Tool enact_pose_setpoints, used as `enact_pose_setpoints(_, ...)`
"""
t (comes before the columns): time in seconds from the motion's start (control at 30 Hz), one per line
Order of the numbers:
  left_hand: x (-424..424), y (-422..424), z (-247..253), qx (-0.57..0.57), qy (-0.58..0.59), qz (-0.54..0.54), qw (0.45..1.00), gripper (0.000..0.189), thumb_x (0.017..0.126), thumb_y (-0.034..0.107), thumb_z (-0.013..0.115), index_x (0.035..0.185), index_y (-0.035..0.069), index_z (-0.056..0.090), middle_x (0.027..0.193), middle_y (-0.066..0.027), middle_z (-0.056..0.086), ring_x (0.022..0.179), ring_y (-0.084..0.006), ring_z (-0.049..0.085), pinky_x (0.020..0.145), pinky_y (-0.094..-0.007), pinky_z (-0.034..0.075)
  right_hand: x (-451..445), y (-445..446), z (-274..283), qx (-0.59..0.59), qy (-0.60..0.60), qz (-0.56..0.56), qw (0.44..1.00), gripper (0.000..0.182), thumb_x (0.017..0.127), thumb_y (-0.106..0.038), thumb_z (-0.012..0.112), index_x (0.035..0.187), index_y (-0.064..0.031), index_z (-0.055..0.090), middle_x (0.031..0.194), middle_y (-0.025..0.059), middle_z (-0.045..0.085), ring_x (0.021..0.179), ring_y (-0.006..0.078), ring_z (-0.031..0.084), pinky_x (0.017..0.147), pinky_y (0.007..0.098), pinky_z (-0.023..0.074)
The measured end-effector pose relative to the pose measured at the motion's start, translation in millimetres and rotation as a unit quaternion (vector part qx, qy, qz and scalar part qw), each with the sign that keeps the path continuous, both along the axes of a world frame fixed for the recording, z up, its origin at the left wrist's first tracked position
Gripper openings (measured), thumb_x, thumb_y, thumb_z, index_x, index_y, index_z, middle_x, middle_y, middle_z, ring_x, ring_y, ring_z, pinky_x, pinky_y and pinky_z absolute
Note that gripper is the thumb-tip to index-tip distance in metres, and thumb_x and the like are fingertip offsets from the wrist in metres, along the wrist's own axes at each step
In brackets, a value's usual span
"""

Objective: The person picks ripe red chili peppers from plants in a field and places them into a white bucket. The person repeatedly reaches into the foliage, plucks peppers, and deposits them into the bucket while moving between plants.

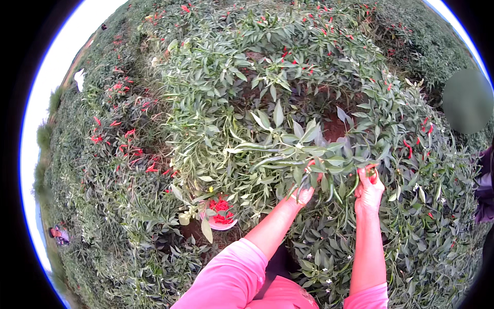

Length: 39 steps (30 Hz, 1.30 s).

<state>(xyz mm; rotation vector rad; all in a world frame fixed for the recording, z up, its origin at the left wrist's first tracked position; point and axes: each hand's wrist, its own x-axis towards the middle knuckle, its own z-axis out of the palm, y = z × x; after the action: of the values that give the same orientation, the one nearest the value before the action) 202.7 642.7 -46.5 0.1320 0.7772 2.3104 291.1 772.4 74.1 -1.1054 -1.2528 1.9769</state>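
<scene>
A leafy chili pepper plant point(297, 148) with long green chilies point(251, 146) spreads in front of me. My left hand point(303, 196) reaches in under its leaves, beside a red chili point(310, 166); the leaves partly hide its fingers, so its grip does not show. My right hand point(368, 189) is closed around a red chili point(373, 174) at the plant's right side, and a green chili hangs just left of it. Lower left of the plant, a pale bowl point(224, 227) of picked red chilies point(221, 210) rests low among the foliage.
Dense rows of chili plants surround me, with red chilies point(129, 133) at the left. Another person point(60, 235) is far off at the left edge. Dark purple clothing point(484, 185) of someone shows at the right edge. Bare reddish soil point(334, 127) shows between branches.
</scene>
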Motion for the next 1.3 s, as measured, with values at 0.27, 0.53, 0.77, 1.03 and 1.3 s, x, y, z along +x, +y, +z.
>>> enact_pose_setpoints(0.27, 12.7, -11.2, -6.9, 0.129, -0.143, -0.031, 0.981, 0.035, 0.093, 0.016, 0.048, 0.126, 0.007, 0.041, 0.121, -0.0037, 0.047, 0.109, -0.0129, 0.048, 0.097, -0.0262, 0.038, 13.3, 15.4, -27.9, 0.023, -0.013, -0.048, 0.999, 0.006, 0.084, -0.005, 0.056, 0.089, -0.0065, 0.055, 0.074, 0.0049, 0.063, 0.038, 0.0043, 0.034, 0.035, 0.0198, 0.0233)
enact_pose_setpoints(0.53, 45.6, -12.3, -7.1, 0.016, 0.035, -0.034, 0.999, 0.041, 0.093, 0.025, 0.048, 0.131, 0.012, 0.038, 0.118, -0.0016, 0.048, 0.109, -0.0131, 0.048, 0.102, -0.0269, 0.033, 50.1, 21.6, -25.5, -0.055, 0.001, 0.037, 0.998, 0.014, 0.076, 0.002, 0.058, 0.086, -0.0056, 0.052, 0.066, 0.0064, 0.056, 0.038, 0.0083, 0.039, 0.035, 0.0214, 0.0285)
enact_pose_setpoints(0.77, 60.5, -17.0, 17.7, -0.026, -0.085, -0.073, 0.993, 0.042, 0.085, 0.013, 0.061, 0.122, 0.004, 0.044, 0.112, -0.0084, 0.054, 0.102, -0.0170, 0.053, 0.095, -0.0271, 0.041, 87.6, -9.8, -5.1, -0.142, -0.035, 0.034, 0.989, 0.013, 0.079, -0.002, 0.054, 0.092, -0.0052, 0.055, 0.064, 0.0033, 0.053, 0.036, 0.0091, 0.035, 0.035, 0.0243, 0.0260)
enact_pose_setpoints(1.03, 45.7, -24.4, 14.3, 0.068, -0.190, 0.001, 0.979, 0.031, 0.084, 0.012, 0.062, 0.112, 0.005, 0.052, 0.107, -0.0081, 0.057, 0.098, -0.0174, 0.056, 0.092, -0.0297, 0.045, 115.9, -30.1, 13.6, -0.071, -0.062, 0.030, 0.995, 0.015, 0.089, -0.021, 0.055, 0.087, -0.0065, 0.054, 0.064, 0.0065, 0.057, 0.041, 0.0100, 0.041, 0.040, 0.0224, 0.0320)
enact_pose_setpoints(1.3, 51.2, -16.7, 4.9, 0.077, -0.118, -0.014, 0.990, 0.041, 0.085, 0.026, 0.061, 0.120, 0.009, 0.049, 0.111, -0.0033, 0.055, 0.100, -0.0149, 0.052, 0.095, -0.0258, 0.040, 66.4, -73.6, 68.8, 0.170, -0.079, 0.134, 0.973, 0.019, 0.074, -0.009, 0.073, 0.072, -0.0029, 0.055, 0.059, -0.0024, 0.049, 0.049, 0.0046, 0.044, 0.045, 0.0203, 0.0375)
